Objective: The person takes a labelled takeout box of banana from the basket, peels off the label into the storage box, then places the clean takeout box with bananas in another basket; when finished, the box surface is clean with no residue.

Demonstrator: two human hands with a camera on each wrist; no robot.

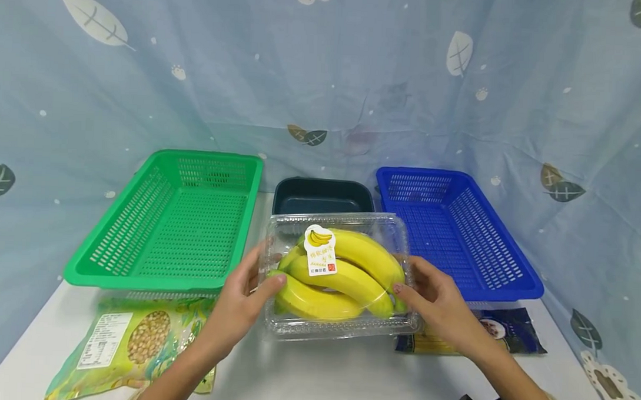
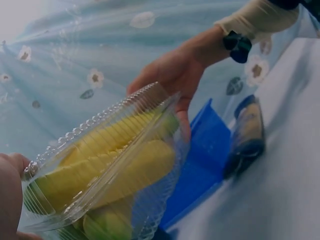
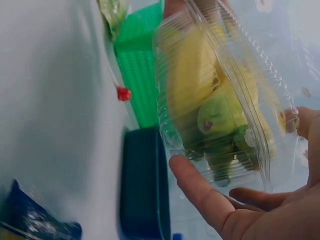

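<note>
A clear plastic clamshell box is held up above the table between both hands, its lid closed. Inside lie several yellow bananas with greenish ends, and a white banana-print label sits on the lid. My left hand grips the box's left side, thumb on top near the edge. On the opposite side my right hand holds it the same way, its fingers reaching underneath in the right wrist view. The box tilts slightly toward the head camera.
Behind stand a green basket, a dark teal bin and a blue basket. A bag of corn kernels lies front left. Partly behind my right hand is a dark blue and yellow packet. A patterned curtain hangs at the back.
</note>
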